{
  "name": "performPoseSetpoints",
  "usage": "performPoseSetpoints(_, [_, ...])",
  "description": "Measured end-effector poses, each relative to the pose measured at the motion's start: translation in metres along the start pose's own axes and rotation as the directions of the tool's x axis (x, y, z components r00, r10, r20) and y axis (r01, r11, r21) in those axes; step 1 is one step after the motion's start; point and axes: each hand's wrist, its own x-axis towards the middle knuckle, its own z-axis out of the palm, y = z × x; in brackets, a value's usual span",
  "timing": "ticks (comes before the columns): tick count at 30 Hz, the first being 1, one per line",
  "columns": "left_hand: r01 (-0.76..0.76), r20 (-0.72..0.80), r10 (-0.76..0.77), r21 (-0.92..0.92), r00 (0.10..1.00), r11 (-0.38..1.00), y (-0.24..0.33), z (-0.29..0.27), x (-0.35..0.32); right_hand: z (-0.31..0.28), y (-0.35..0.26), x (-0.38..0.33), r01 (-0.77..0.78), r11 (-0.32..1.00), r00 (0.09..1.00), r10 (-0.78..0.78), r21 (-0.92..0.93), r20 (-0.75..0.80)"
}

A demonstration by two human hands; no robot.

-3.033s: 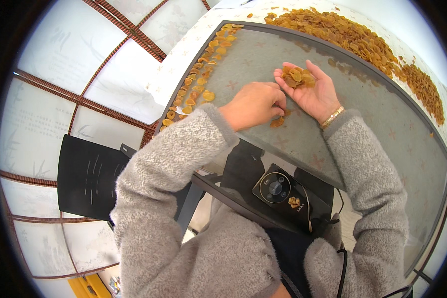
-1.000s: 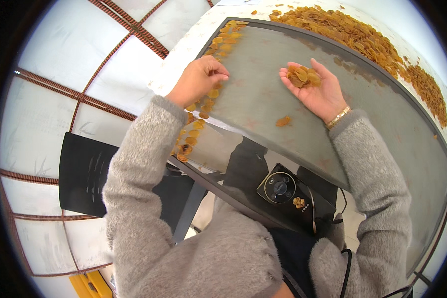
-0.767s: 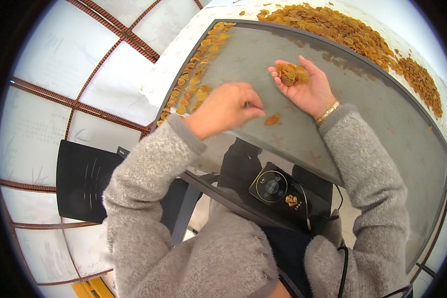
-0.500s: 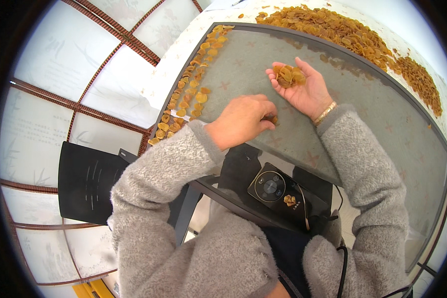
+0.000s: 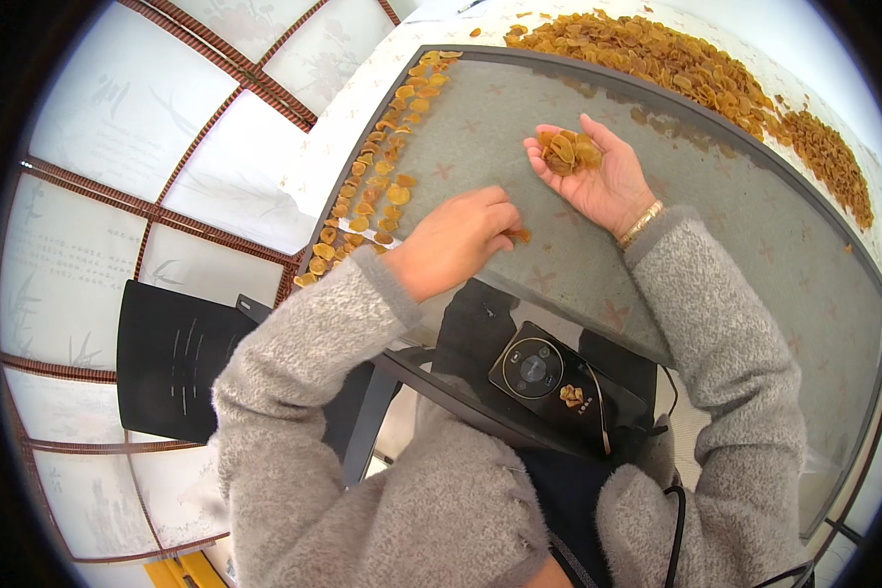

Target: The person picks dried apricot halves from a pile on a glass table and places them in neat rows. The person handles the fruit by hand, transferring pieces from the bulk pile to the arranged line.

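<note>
My left hand (image 5: 458,243) is closed in a pinch on a thin amber dried slice (image 5: 522,236), whose edge pokes out past the fingertips. It hovers over the grey tabletop (image 5: 500,127), right of some loose rows of slices (image 5: 398,194) along the left edge. Palm up, my right hand (image 5: 612,186) cups a small heap of the same amber slices (image 5: 568,152), fingers curled loosely beneath them. A gold-coloured bracelet (image 5: 641,223) circles that wrist.
Beyond the table's dark rim lies a large pile of amber slices (image 5: 647,59) on a patterned white cloth, with a smaller, darker pile (image 5: 825,162) to its right. A black panel with a round dial (image 5: 533,367) sits near my lap. A black chair back (image 5: 176,363) stands left.
My left hand has moved left and slightly toward me, and the slice in its fingertips now shows more. My right hand and its heap have barely moved.
</note>
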Motion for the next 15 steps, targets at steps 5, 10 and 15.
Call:
performPoseSetpoints(5, [0.103,-0.054,-0.107,-0.066,0.993,0.992,-0.003,-0.008,-0.010,0.002,-0.001,-0.003,0.006,1.000,1.000,-0.006,-0.008,-0.007])
performPoseSetpoints(10, [0.108,-0.080,-0.115,-0.081,0.990,0.991,-0.003,-0.010,-0.009,0.002,0.000,-0.002,0.005,1.000,1.000,-0.005,-0.019,-0.003])
performPoseSetpoints(15, [-0.010,-0.097,0.014,0.042,0.995,0.999,0.002,0.003,-0.005,0.004,0.001,-0.002,0.005,1.000,1.000,-0.006,-0.029,-0.015])
